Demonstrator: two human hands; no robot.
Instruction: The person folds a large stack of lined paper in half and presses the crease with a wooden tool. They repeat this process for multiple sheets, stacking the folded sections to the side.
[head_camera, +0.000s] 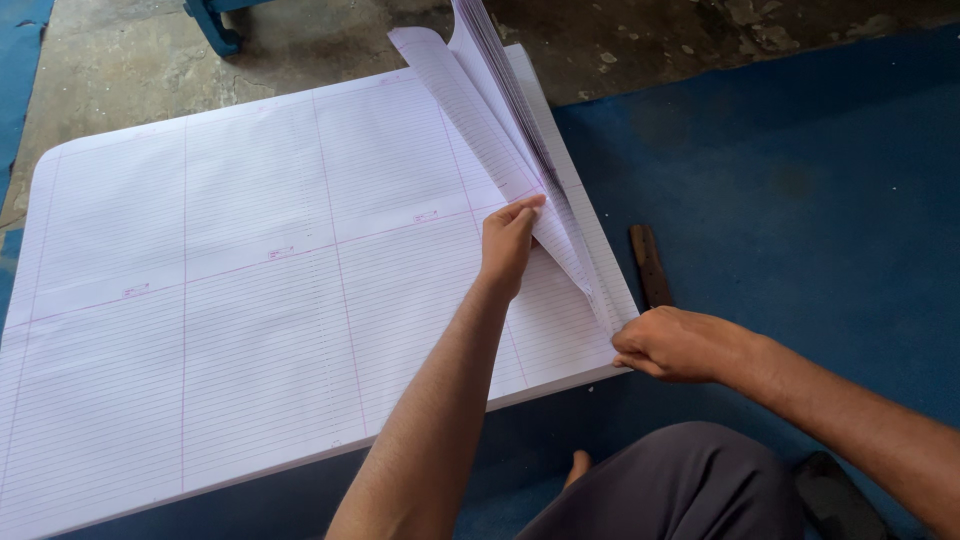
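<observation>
A big stack of ruled paper sheets fills the left and centre of the frame, lying flat on a blue floor covering, so its whole face is within reach of the seated person. Along the stack's right edge, running from the top centre down to the lower right corner, a bundle of lifted sheets stands curled up and fanned, which exposes the separate edges for thumbing.

The left hand, at mid-frame, has its fingers gathered narrow, tips pressing into the base of the curl, seemingly to keep the raised sheets from falling back. The right hand, lower right, is closed in a pinch on the corner of the lifted sheets, steadying the fan from below.

A dark wooden stick lies on the blue covering just beside the stack's right edge, near the right hand.
</observation>
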